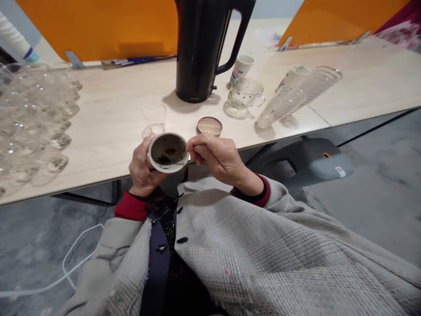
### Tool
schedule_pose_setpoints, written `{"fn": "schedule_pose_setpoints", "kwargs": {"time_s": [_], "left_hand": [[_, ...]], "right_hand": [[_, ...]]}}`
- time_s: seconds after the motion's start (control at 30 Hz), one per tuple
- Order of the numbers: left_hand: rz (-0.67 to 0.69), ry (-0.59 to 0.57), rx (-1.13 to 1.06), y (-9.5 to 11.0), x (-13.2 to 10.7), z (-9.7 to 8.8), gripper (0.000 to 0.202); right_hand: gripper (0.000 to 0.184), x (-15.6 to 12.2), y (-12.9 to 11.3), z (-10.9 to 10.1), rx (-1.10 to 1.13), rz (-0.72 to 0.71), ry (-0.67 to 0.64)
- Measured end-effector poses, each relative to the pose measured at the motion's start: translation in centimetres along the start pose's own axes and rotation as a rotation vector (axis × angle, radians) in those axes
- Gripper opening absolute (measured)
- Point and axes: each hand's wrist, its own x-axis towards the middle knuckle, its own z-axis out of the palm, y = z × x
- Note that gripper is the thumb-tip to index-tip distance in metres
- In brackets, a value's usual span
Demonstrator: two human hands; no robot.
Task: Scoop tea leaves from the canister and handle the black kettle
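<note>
My left hand (141,169) is wrapped round a small round white jar (168,152), held tilted toward me over the table's front edge. Dark loose tea leaves lie in its bottom. My right hand (219,156) is beside the jar's right rim, fingers pinched together at the rim; what they hold, if anything, is too small to make out. The jar's round wooden lid (209,126) lies flat on the table just behind my right hand. A small clear glass (154,117) stands behind the jar.
A tall black electric kettle (204,48) stands at the back of the light wooden table (108,114). A glass mug (243,96), two paper cups (242,68) and a lying stack of clear cups (296,96) are to the right. Several glass vessels (33,123) crowd the left. Orange dividers stand behind.
</note>
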Motion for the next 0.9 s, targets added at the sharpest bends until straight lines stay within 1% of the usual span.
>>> {"fn": "schedule_pose_setpoints", "kwargs": {"time_s": [0.07,0.17,0.23,0.33,0.4,0.47,0.53,0.63,0.73,0.8,0.9], "left_hand": [[-0.006,-0.016,0.014,0.1,0.1,-0.2,0.105],[-0.070,-0.090,0.053,0.2,0.2,-0.5,0.102],[-0.084,-0.114,0.046,0.3,0.3,-0.7,0.101],[-0.077,-0.098,0.007,0.3,0.4,-0.7,0.101],[-0.074,-0.091,0.026,0.3,0.4,-0.6,0.102],[-0.063,-0.086,0.068,0.3,0.4,-0.5,0.102],[-0.034,-0.056,0.073,0.3,0.3,-0.4,0.103],[0.025,0.004,0.040,0.5,0.4,-0.3,0.103],[0.050,0.049,0.039,0.8,0.4,-0.2,0.103],[0.024,0.067,0.041,0.8,0.3,-0.2,0.105],[-0.070,0.053,0.036,0.9,0.1,0.0,0.107]], "right_hand": [[0.027,-0.1,0.0,0.1,-0.033,-0.025,-0.034],[0.026,-0.2,0.1,0.4,-0.065,-0.055,-0.089],[0.026,-0.1,0.1,0.5,-0.072,-0.070,-0.110],[0.026,-0.1,0.0,0.5,-0.061,-0.088,-0.109],[0.028,-0.1,-0.1,0.6,-0.030,-0.073,-0.097],[0.032,-0.2,-0.2,0.6,0.035,-0.014,-0.075],[0.036,-0.2,-0.1,0.7,0.129,0.080,-0.028],[0.041,-0.2,0.4,0.9,0.284,0.228,0.095],[0.045,-0.1,1.2,0.9,0.419,0.325,0.215],[0.046,0.0,1.8,0.9,0.488,0.368,0.263],[0.046,0.1,2.7,0.9,0.579,0.433,0.297]]}}
